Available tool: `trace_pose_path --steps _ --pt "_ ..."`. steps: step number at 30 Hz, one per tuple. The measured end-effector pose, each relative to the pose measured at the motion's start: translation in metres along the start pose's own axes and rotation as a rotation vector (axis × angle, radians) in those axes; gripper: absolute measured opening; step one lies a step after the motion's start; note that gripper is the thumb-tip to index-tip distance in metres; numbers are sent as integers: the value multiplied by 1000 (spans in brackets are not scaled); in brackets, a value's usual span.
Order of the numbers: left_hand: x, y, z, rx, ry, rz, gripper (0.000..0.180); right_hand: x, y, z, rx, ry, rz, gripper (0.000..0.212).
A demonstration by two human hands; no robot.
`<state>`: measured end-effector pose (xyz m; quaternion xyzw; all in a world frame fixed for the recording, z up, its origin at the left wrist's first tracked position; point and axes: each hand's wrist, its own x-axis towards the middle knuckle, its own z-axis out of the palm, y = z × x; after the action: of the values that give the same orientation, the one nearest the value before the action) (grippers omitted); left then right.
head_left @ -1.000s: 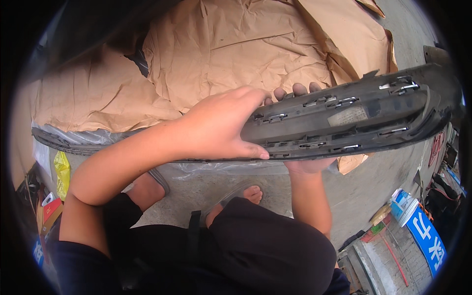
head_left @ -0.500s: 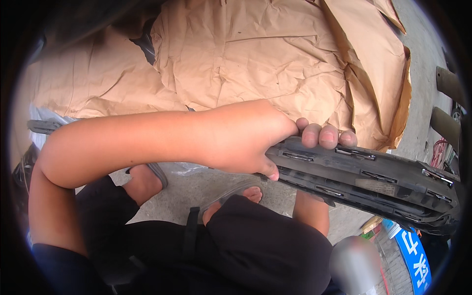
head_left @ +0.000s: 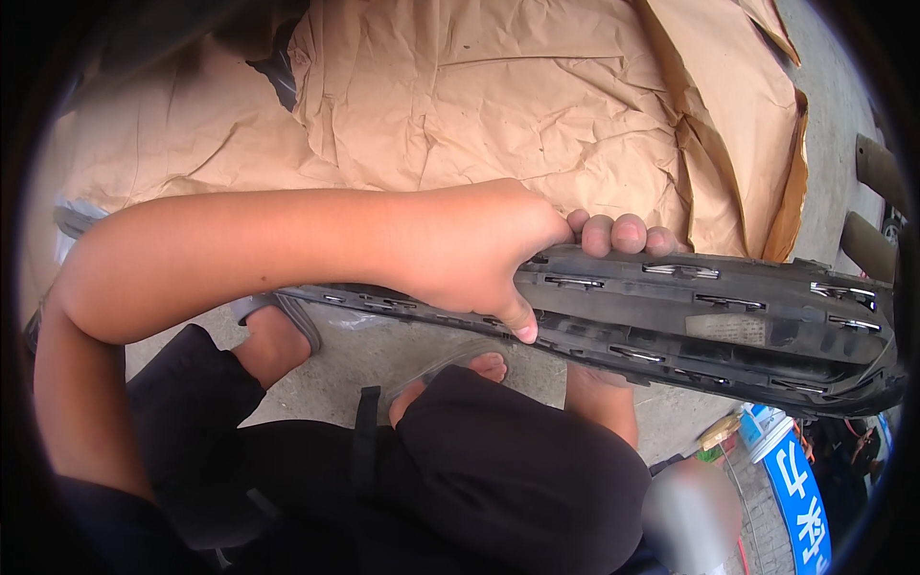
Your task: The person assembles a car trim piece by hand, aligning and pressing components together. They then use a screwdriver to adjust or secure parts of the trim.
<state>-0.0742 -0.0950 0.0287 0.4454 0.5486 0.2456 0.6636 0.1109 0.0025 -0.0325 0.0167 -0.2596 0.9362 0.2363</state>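
A long black plastic trim piece (head_left: 613, 299) with metal clips along it slants across the view, passing beneath my left forearm. My left hand (head_left: 494, 244) grips it near the middle, the thumb bent over its near face and the other fingers hidden. From below, my right forearm goes under the trim piece. The dusty fingertips of my right hand (head_left: 623, 234) curl over the far edge beside my left hand; its palm and thumb are hidden. At far left, a dark end shows beyond my left arm.
Crumpled brown paper (head_left: 479, 105) spreads beyond the trim piece. My sandalled feet rest on the concrete floor (head_left: 383, 359). At lower right are a blue sign with white characters (head_left: 800, 503), a white bucket (head_left: 762, 431) and a blurred grey rounded shape. Grey cylindrical parts (head_left: 877, 168) lie at far right.
The trim piece has tilted, its right part now higher and more of its near strip visible left of my thumb. Both hands keep their grip and have risen slightly in the view.
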Motion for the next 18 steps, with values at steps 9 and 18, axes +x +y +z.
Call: trace_pose_path --steps 9,18 --pt "0 -4 -5 -54 105 107 55 -13 -7 -2 -284 143 -38 90" --pt "-4 2 -10 25 262 133 59 -71 -7 -6 -461 481 28 59"
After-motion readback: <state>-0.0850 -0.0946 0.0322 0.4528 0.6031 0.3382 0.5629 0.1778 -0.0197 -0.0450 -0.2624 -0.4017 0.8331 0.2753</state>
